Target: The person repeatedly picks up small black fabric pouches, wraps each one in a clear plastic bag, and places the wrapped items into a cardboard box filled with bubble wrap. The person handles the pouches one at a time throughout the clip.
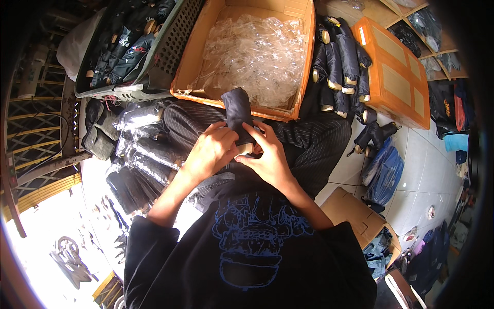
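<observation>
A compact folded umbrella (236, 107) in a black sleeve stands almost upright in front of me, its pale handle end toward my body. My left hand (213, 147) is closed round its lower left side, fingers bent against the cloth. From the right, my right hand (268, 157) grips the same umbrella near the handle, thumb by the pale end and fingers on the sleeve. Both hands hide part of the handle. Just beyond is an open cardboard box (178, 82) with a heap of clear plastic sleeves (252, 54) in it.
A dark plastic crate (167, 62) of folded umbrellas stands at upper left. Umbrellas in clear plastic (146, 149) lie left of my legs. Bare black umbrellas (334, 62) are piled beside an orange-taped carton (393, 72). Blue plastic-wrapped goods (386, 170) lie on the tiled floor.
</observation>
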The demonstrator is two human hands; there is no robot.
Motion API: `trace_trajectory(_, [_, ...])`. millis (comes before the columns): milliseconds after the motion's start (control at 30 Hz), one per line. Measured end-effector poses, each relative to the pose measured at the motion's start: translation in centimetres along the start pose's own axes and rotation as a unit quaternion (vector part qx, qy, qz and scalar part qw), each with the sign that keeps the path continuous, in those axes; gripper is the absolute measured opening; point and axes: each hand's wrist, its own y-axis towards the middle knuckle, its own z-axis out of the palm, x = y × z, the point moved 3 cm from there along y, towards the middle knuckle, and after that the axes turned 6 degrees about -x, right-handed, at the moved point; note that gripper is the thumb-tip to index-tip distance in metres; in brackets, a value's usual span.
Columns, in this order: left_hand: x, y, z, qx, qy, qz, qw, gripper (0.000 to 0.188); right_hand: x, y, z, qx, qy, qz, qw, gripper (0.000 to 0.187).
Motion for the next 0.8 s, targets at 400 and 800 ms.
trace_trajectory(400, [-0.2,0.1,-0.1,-0.023,0.035,-0.015,0.999,0.031,0.1,0.4,0.0,-0.009,0.001,-0.021,1.000,0.077])
trace_trajectory(800, [0.3,0.0,0.2,-0.084,0.020,0.007,0.996,0.026,0.3,0.8,-0.2,-0.024,0.002,-0.038,0.999,0.076])
